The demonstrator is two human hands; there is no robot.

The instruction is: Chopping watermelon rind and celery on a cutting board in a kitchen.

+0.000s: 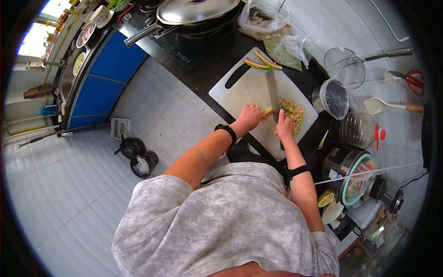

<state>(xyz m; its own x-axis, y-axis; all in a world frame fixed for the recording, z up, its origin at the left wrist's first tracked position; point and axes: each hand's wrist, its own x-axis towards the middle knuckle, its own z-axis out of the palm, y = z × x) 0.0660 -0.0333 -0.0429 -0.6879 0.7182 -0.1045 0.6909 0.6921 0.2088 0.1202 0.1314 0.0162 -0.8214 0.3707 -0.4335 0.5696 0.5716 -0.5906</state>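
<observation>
A white plastic cutting board [238,95] lies on the dark countertop before me. My right hand [285,126] grips the handle of a kitchen knife [272,86], whose broad blade points away from me over the board. My left hand [250,117] is closed on a strip of watermelon rind [267,111], its end close beside the blade. To the right of the knife is a heap of diced rind [292,110], green and pink. Uncut rind strips [263,61] rest at the board's far corner, beyond the knife tip.
Behind the board are a lidded wok [197,12] and plastic bags of food [264,17]. A plastic-wrapped container [334,98], a large plastic jug [354,130] and a rice cooker [341,169] stand on the right. A wire strainer [344,68] and red-handled scissors [414,82] hang on the wall.
</observation>
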